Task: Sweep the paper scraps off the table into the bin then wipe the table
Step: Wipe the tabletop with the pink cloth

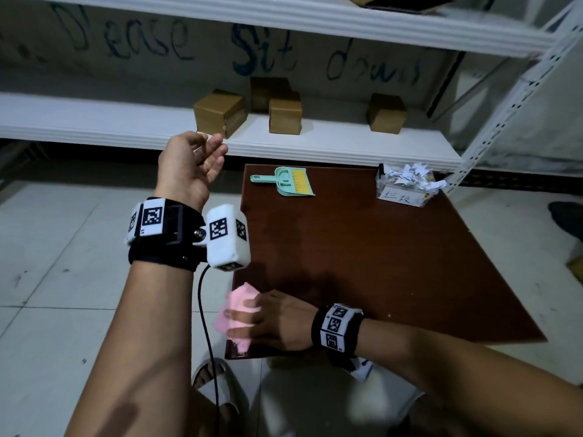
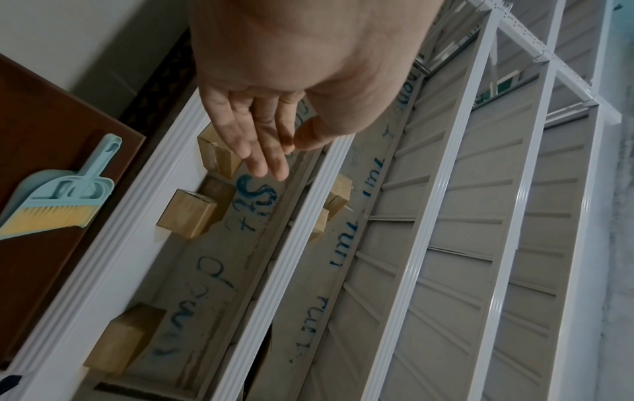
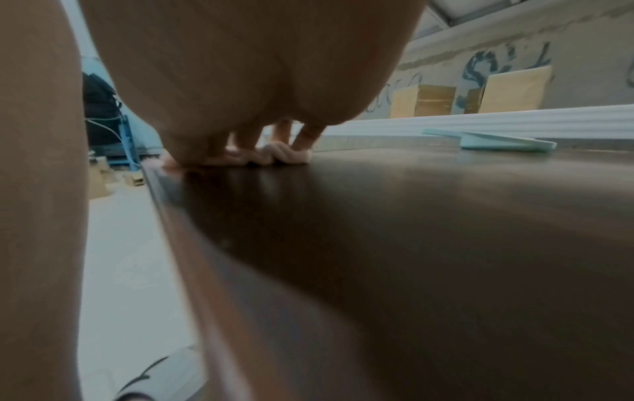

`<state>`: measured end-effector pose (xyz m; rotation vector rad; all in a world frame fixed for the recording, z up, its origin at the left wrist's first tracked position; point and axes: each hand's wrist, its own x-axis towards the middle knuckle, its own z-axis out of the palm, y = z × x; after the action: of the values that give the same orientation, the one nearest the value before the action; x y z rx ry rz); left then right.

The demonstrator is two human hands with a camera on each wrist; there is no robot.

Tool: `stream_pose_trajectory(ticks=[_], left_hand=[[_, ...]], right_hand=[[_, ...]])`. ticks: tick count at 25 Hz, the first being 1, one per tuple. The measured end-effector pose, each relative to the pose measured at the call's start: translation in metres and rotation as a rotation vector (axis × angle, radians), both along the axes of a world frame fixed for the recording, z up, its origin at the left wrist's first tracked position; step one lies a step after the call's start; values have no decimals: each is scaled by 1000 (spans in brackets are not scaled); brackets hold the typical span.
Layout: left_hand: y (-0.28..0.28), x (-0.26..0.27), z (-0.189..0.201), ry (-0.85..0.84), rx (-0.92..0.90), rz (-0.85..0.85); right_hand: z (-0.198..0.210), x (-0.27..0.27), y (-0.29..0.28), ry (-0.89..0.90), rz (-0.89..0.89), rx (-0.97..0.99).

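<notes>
My right hand [image 1: 274,323] presses a pink cloth [image 1: 239,298] flat onto the near left corner of the brown table [image 1: 362,263], fingers spread over it. The right wrist view shows the cloth [image 3: 281,156] bunched under my fingertips at the table [image 3: 411,230] edge. My left hand [image 1: 202,159] is raised in the air left of the table, open and holding nothing, its fingers [image 2: 261,141] straight. A mint dustpan with a yellow brush [image 1: 290,182] lies at the table's far left. A clear bin [image 1: 407,184] heaped with paper scraps stands at the far right corner.
Behind the table runs a white shelf [image 1: 347,146] with several cardboard boxes [image 1: 220,116]. A slanted shelf upright [image 1: 504,105] stands at the right. A black cable [image 1: 205,310] hangs from my left wrist. My slippered foot [image 1: 217,386] is on the tiled floor.
</notes>
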<state>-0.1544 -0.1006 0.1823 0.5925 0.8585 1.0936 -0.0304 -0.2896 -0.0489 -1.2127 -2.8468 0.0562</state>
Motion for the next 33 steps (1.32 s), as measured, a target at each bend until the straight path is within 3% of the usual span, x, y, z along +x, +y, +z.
stream_pose_trajectory(ticks=[7, 12, 16, 17, 19, 20, 23, 33], left_hand=[[-4, 9, -1, 17, -2, -40], [-1, 1, -3, 10, 5, -22], [0, -4, -2, 2, 2, -11], [0, -3, -2, 0, 2, -12], [-1, -3, -3, -3, -1, -16], [-1, -3, -3, -4, -3, -18], [0, -3, -4, -16, -13, -16], [9, -8, 1, -63, -22, 27]], right_hand=[[17, 28, -26, 54, -14, -205], [21, 49, -34, 66, -3, -236], [3, 54, -13, -7, -27, -106], [3, 57, -4, 44, -26, -142], [6, 64, 16, 270, -135, -269], [10, 69, 30, 247, -175, -332], [15, 78, 70, -2, -355, -262], [28, 104, 175, -104, -818, -435]])
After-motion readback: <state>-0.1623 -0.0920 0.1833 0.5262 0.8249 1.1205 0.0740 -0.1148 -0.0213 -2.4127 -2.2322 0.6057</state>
